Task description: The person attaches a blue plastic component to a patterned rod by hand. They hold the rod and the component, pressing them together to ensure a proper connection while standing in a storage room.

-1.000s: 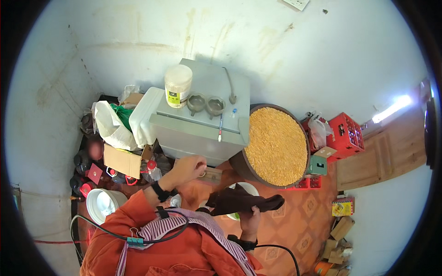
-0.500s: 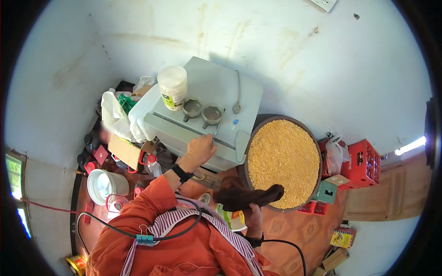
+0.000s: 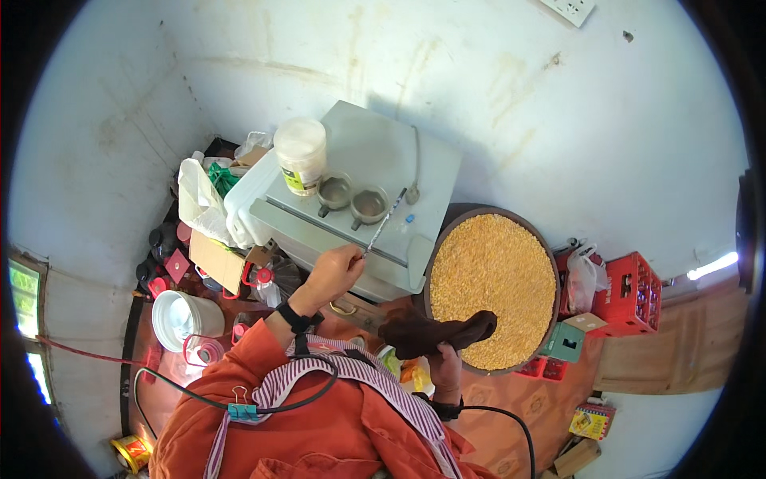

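My left hand point(image 3: 333, 274) is closed on one end of a slim pen point(image 3: 383, 226), patterned light with a dark tip, which slants up over the front edge of a grey-white cabinet point(image 3: 367, 132). Two smoky glass cups point(image 3: 369, 205) with handles stand on the cabinet top, close to the pen. Beside them is a white lidded tub point(image 3: 301, 152). Dark brown cloth point(image 3: 435, 334) hangs bunched in my right hand point(image 3: 444, 370), whose fingers are partly hidden by it. The cloth overlaps the near edge of a large round vat of yellow kernels point(image 3: 493, 279).
A cable with a plug point(image 3: 412, 194) and a small blue piece point(image 3: 410, 218) lie on the cabinet. Red bottle crates point(image 3: 626, 295) stand right of the vat. A white bucket point(image 3: 182, 322), bags and bottles crowd the left floor. A black cable point(image 3: 511, 423) runs past my right wrist.
My left hand has drawn slightly toward me and left, lifting the pen so that more of it shows above the cabinet. The right hand still holds the brown cloth, barely shifted.
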`<move>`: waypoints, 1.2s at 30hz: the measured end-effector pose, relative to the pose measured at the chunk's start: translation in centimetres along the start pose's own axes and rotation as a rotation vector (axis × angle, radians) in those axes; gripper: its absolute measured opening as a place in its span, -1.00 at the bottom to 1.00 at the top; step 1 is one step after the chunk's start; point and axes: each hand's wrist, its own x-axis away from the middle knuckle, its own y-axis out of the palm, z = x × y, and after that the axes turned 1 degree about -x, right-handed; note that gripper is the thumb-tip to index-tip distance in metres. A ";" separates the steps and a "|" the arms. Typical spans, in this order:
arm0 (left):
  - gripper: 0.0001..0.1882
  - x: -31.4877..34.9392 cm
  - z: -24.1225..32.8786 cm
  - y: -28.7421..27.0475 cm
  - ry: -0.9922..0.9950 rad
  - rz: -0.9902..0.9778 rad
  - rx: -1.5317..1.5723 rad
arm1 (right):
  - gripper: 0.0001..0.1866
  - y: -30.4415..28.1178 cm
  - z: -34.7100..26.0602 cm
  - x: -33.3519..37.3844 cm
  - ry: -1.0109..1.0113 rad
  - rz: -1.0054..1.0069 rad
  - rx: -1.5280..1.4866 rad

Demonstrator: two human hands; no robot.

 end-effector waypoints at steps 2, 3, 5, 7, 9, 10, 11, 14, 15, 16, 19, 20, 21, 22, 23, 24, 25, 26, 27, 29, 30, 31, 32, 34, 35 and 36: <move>-0.86 0.1 0.4 -1.1 -0.084 0.008 0.068 | -0.52 0.5 -0.7 -0.2 0.101 0.026 -0.170; -0.86 0.2 0.3 -1.7 -0.104 0.021 0.063 | -0.51 1.5 -1.7 -0.2 0.203 0.058 -0.363; -0.86 0.3 -0.3 -2.8 -0.141 0.045 0.054 | -0.52 2.5 -2.3 -0.4 0.206 0.060 -0.405; -0.86 0.1 -1.4 -3.9 -0.144 0.094 0.042 | -0.52 3.3 -2.8 -0.6 0.205 0.059 -0.420; -0.85 -0.4 -2.2 -4.7 -0.168 0.144 -0.022 | -0.50 4.0 -3.1 -0.6 0.210 0.058 -0.402; -0.84 -0.7 -2.4 -5.2 -0.174 0.153 -0.052 | -0.50 4.2 -3.2 -0.7 0.210 0.058 -0.394; -0.84 -1.0 -2.5 -5.7 -0.180 0.162 -0.082 | -0.50 4.5 -3.2 -0.7 0.209 0.057 -0.385; -0.84 -2.0 -3.2 -6.5 -0.161 0.186 -0.170 | -0.50 5.3 -3.5 -0.4 0.202 0.080 -0.363; -0.84 -2.3 -3.3 -6.9 -0.150 0.197 -0.197 | -0.50 5.8 -3.6 -0.4 0.202 0.086 -0.356; -0.84 -2.4 -3.4 -7.2 -0.139 0.209 -0.225 | -0.50 6.0 -3.7 -0.4 0.200 0.088 -0.357; -0.86 -2.4 -3.9 -7.2 -0.063 0.229 -0.214 | -0.51 5.7 -3.5 0.1 0.197 0.089 -0.353; -0.86 -2.3 -3.9 -7.1 -0.075 0.219 -0.155 | -0.51 5.4 -3.2 0.1 0.197 0.085 -0.351; -0.87 -2.0 -4.0 -6.8 -0.088 0.208 -0.094 | -0.50 5.3 -3.2 0.1 0.197 0.083 -0.346; -0.88 -1.7 -4.0 -6.6 -0.102 0.198 -0.033 | -0.50 5.4 -3.1 0.1 0.191 0.083 -0.350; -0.88 -1.2 -4.1 -6.4 -0.125 0.151 0.064 | -0.50 5.5 -3.2 0.1 0.186 0.082 -0.354; -0.88 -0.7 -3.6 -6.4 -0.190 0.102 0.159 | -0.50 5.5 -3.3 0.2 0.185 0.082 -0.354; -0.87 -0.2 -2.8 -6.5 -0.253 0.054 0.255 | -0.50 5.7 -3.4 0.3 0.179 0.091 -0.328; -0.86 0.4 -2.4 -6.6 -0.316 0.008 0.352 | -0.50 5.9 -3.5 0.4 0.174 0.098 -0.301; -0.87 1.0 -2.7 -6.6 -0.309 -0.041 0.374 | -0.50 6.0 -3.5 0.5 0.169 0.105 -0.275; -0.87 2.1 -2.7 -6.6 -0.343 -0.061 0.429 | -0.50 5.9 -3.5 0.3 0.182 0.059 -0.272; -0.86 2.6 -2.6 -6.7 -0.359 -0.069 0.455 | -0.50 6.0 -3.4 0.2 0.188 0.033 -0.273; -0.85 3.1 -2.9 -6.8 -0.330 -0.072 0.439 | -0.50 5.9 -3.2 0.1 0.197 0.026 -0.274; -0.85 3.6 -3.0 -7.0 -0.335 -0.069 0.444 | -0.51 5.8 -2.9 -0.1 0.206 0.019 -0.274; -0.84 4.3 -3.1 -7.5 -0.334 -0.065 0.455 | -0.51 6.2 -3.0 -0.4 0.204 -0.003 -0.275; -0.83 4.7 -3.2 -7.8 -0.334 -0.070 0.469 | -0.52 6.4 -3.0 -0.4 0.198 -0.019 -0.274; -0.83 5.0 -3.4 -8.0 -0.330 -0.036 0.476 | -0.52 6.7 -3.1 -0.5 0.192 -0.037 -0.273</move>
